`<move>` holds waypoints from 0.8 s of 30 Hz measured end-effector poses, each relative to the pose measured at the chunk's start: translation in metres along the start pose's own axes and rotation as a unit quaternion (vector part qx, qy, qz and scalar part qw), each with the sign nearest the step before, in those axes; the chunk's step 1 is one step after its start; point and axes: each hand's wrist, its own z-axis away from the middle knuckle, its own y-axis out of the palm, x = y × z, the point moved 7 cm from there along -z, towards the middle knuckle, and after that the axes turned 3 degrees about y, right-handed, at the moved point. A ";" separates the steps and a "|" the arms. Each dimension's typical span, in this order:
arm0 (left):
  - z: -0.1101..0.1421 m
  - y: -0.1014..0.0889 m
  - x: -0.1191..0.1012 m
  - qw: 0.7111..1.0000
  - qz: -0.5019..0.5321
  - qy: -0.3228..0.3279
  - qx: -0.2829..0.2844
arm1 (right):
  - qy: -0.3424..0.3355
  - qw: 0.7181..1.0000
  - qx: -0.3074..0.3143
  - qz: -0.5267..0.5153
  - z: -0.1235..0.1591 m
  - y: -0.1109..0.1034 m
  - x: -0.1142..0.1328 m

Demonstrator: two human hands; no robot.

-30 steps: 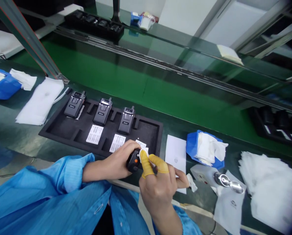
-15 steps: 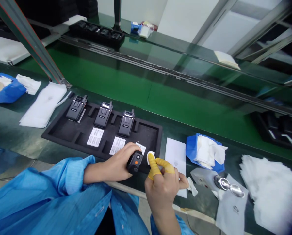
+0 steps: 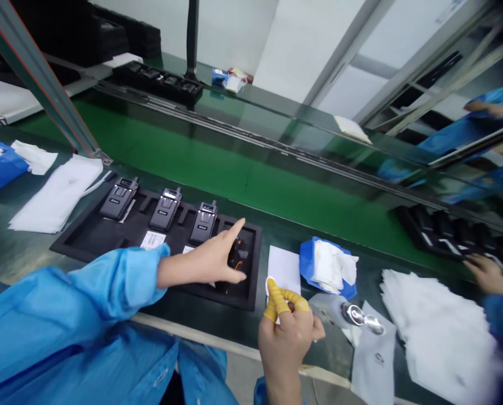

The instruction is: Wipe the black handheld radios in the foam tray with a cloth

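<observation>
My left hand (image 3: 211,256) is over the right end of the black foam tray (image 3: 255,270), thumb and forefinger spread apart. Between and behind them, partly covered, lies a black two-way radio (image 3: 237,253) with orange details. Three more black radios stand out in the tray: one on the left (image 3: 119,198), one in the middle (image 3: 165,209) and one (image 3: 203,223) beside my left hand. Yellow finger cots cover fingers of my right hand (image 3: 287,323), which pinches a small white wipe (image 3: 269,285) in front of the tray's right side.
White label sheets (image 3: 153,240) lie in the tray. To the right are a blue box of wipes (image 3: 306,267), a pump bottle (image 3: 353,313) and a stack of white sleeves (image 3: 437,326). A co-worker's hand (image 3: 490,274) reaches to another tray (image 3: 416,233) at far right.
My left hand has put the radio down into the tray's right end and opened around it. My right hand keeps the wipe. A co-worker's hand has appeared at right.
</observation>
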 end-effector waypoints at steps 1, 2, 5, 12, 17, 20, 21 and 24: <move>-0.015 0.000 0.000 0.999 -0.034 -0.015 0.002 | -0.004 1.000 -0.006 0.004 0.000 -0.002 -0.001; -0.030 0.001 0.003 0.997 -0.075 -0.036 -0.002 | -0.008 1.000 -0.010 0.008 0.000 -0.004 -0.001; -0.067 0.008 0.013 0.982 -0.159 -0.094 -0.026 | -0.014 1.000 -0.022 0.013 0.003 -0.011 -0.001; -0.068 0.001 0.023 0.967 -0.224 -0.092 -0.082 | -0.011 0.999 -0.034 0.014 0.017 -0.022 -0.018; -0.035 -0.037 0.043 0.943 -0.268 -0.129 -0.151 | 0.014 1.000 -0.026 -0.005 0.017 -0.019 -0.023; -0.027 -0.047 0.063 0.936 -0.259 -0.178 -0.161 | 0.003 1.000 -0.014 -0.027 0.011 -0.014 -0.015; -0.026 -0.048 0.069 0.937 -0.248 -0.187 -0.158 | -0.004 0.999 -0.014 -0.036 0.008 -0.013 -0.012; -0.022 -0.050 0.077 0.948 -0.209 -0.190 -0.149 | -0.021 0.998 -0.017 -0.065 0.000 -0.012 -0.002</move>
